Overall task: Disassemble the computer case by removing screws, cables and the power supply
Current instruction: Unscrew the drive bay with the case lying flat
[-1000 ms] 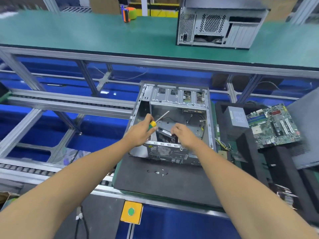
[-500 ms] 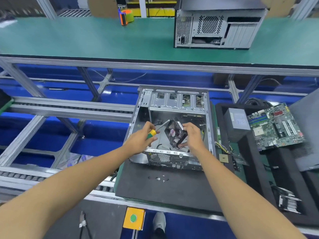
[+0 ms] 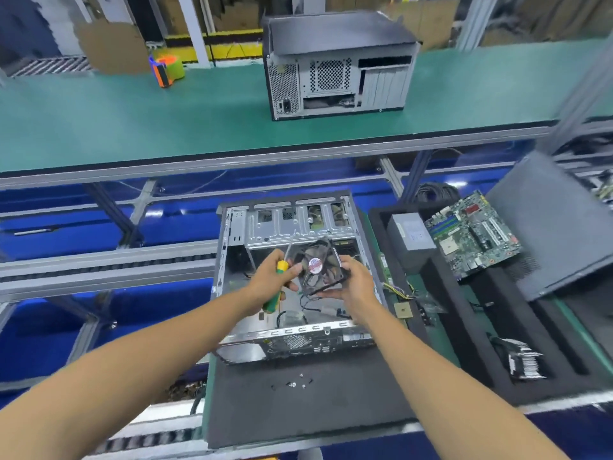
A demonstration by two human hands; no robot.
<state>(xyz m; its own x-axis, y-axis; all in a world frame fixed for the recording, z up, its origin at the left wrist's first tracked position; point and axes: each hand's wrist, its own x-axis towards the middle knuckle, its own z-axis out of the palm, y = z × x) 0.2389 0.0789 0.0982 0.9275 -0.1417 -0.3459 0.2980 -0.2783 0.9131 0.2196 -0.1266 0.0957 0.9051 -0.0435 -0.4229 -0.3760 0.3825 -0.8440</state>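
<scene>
An open metal computer case lies on a dark foam mat, its inside facing up. My right hand grips a black case fan above the case, and the fan's thin cable hangs down into it. My left hand holds a screwdriver with a yellow and green handle, and its fingertips touch the fan's left edge. The shaft points up and away from me. Several loose screws lie on the mat in front of the case.
To the right, foam trays hold a grey power supply, a green motherboard and a dark side panel. A second closed case and a tape roll stand on the green shelf behind. Roller conveyor rails run at the left.
My right hand has lifted the fan out from inside the case and turned it face up. My left hand rose with the screwdriver and now touches the fan.
</scene>
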